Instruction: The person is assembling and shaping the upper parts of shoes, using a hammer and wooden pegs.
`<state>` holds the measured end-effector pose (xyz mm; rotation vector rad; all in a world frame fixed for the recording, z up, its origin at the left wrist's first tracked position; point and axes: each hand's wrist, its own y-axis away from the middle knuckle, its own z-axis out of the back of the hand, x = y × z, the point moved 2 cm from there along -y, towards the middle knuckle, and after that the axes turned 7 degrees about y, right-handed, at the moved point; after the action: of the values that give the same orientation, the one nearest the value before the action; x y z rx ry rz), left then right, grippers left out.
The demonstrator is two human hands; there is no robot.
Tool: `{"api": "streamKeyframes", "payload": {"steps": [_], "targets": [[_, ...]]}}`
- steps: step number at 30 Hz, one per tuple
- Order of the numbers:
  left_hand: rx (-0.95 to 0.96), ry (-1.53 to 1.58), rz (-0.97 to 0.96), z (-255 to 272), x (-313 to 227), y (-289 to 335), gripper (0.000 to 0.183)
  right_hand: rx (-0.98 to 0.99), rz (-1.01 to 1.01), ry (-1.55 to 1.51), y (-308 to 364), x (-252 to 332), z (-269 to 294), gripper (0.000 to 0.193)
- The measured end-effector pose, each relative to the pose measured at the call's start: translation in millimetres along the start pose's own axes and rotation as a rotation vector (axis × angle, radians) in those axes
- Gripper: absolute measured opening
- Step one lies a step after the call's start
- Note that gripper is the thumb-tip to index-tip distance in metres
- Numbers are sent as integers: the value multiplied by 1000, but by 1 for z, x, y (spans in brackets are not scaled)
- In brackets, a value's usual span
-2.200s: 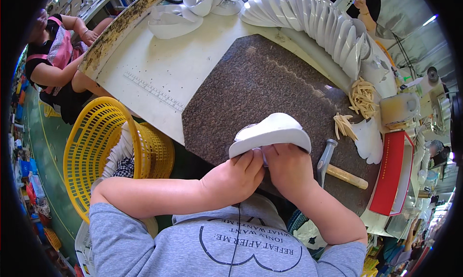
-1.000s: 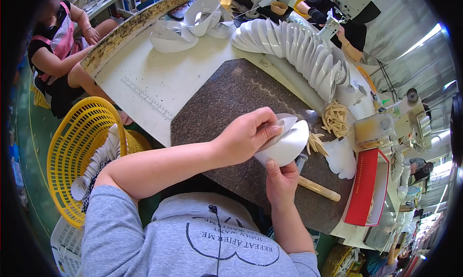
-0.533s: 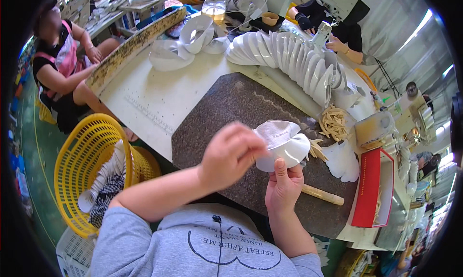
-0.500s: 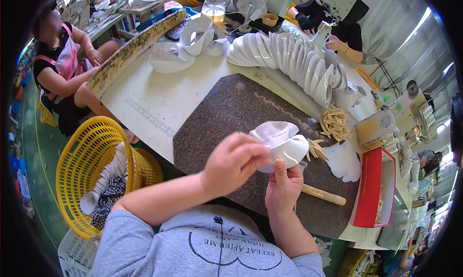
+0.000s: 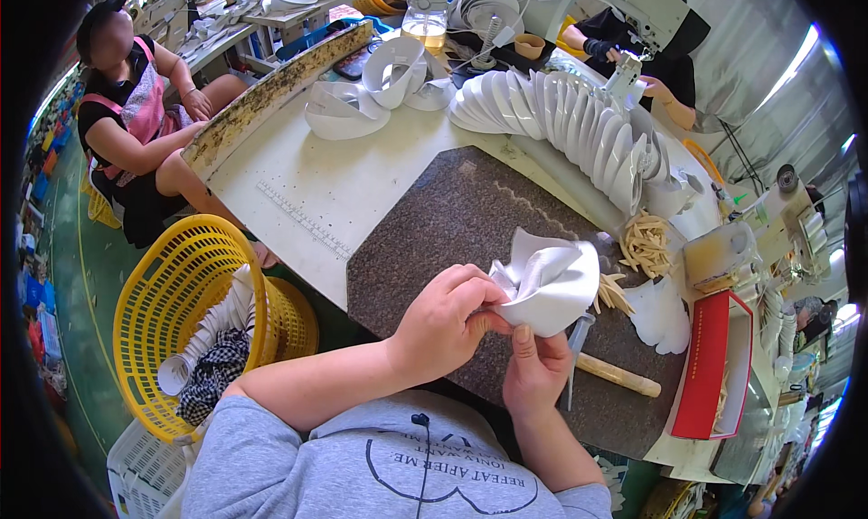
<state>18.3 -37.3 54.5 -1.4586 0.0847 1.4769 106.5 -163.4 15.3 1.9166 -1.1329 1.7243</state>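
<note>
A white curved shoe-upper piece (image 5: 550, 282) is held over the dark speckled stone slab (image 5: 452, 221). My left hand (image 5: 448, 325) pinches its left edge with fingers closed on the material. From below, my right hand (image 5: 535, 370) grips it, thumb pressed up against the underside. A hammer with a wooden handle (image 5: 608, 372) lies on the slab just right of my right hand. Small wooden sticks (image 5: 646, 243) are heaped beyond the piece.
A row of stacked white pieces (image 5: 579, 126) runs along the back of the bench. Looped white pieces (image 5: 380, 80) lie at the far side. A yellow basket (image 5: 167, 311) stands on the left, a red tray (image 5: 714, 365) on the right. Other people sit at the left and at the back.
The white piece was pressed flat on the slab under both hands, then lifted and turned. Now it is held up, folded open, with my left hand at its edge.
</note>
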Motion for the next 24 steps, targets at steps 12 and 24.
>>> {"api": "streamKeyframes", "payload": {"steps": [12, 24], "targets": [[597, -325, -314, 23, 7, -15, 22, 230, -426, -52, -17, 3, 20, 46], [573, -417, -161, 33, 24, -13, 24, 120, -413, -80, -25, -15, 3, 31]]}}
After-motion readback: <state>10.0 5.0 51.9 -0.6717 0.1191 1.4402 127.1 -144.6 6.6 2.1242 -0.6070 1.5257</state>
